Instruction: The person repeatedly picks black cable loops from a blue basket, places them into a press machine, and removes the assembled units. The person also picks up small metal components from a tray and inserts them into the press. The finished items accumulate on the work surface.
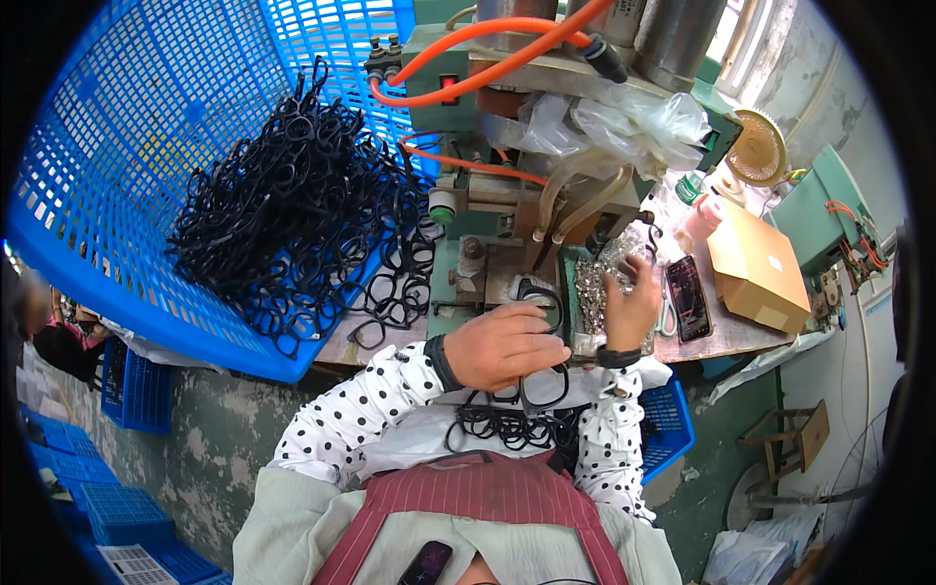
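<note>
My left hand [502, 346] is closed on a black eyeglass frame [544, 402], back of the hand up, in front of the machine's metal fixture [502, 288]. Dark rims show above and below the fingers; whether they belong to one frame or two I cannot tell. My right hand [632, 310] is over a tray of small shiny metal parts [591, 292], thumb and fingers curved and apart, with nothing visible between them. Close to my lap hangs a bunch of black eyeglass frames [517, 426].
A large blue basket [88, 224] heaped with black eyeglass frames [283, 195] fills the left. Orange hoses [468, 93] cross the green machine [424, 73]. To the right lie a phone [689, 300], scissors [667, 317] and a cardboard box [756, 263]. Below stands another blue basket [671, 429].
</note>
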Tool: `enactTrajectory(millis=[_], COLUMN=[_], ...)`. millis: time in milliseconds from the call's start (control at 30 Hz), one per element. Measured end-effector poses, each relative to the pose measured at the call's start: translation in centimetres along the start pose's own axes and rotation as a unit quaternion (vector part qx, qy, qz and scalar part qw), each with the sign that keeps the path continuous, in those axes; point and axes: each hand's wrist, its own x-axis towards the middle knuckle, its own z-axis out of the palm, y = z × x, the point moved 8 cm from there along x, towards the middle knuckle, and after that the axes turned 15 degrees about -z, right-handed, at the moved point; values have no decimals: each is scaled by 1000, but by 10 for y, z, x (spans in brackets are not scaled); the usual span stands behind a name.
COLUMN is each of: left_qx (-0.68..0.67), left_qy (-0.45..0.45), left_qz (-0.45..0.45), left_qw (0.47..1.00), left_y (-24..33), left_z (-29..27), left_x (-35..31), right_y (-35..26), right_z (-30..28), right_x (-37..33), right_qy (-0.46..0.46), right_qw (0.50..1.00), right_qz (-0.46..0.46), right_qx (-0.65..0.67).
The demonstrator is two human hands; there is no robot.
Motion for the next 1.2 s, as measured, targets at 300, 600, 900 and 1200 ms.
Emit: enactTrajectory(millis=[300, 600, 900, 1200], left_qx=[-11, 179, 535, 277], left_qy=[26, 99, 69, 266], left_qz=[16, 32, -395, -399], left_qw=[999, 978, 744, 833], left_y=[1, -5, -197, -161], left_z=[-1, -38, -86, -143], left_x=[3, -16, -110, -98], right_y=[43, 72, 59, 42], right_z=[17, 15, 6, 5], right_x=[-54, -60, -61, -50], right_qy=[-174, 17, 100, 7], right_qw=[982, 973, 978, 989], right_qz=[20, 158, 83, 92], right_qx=[-65, 169, 165, 113])
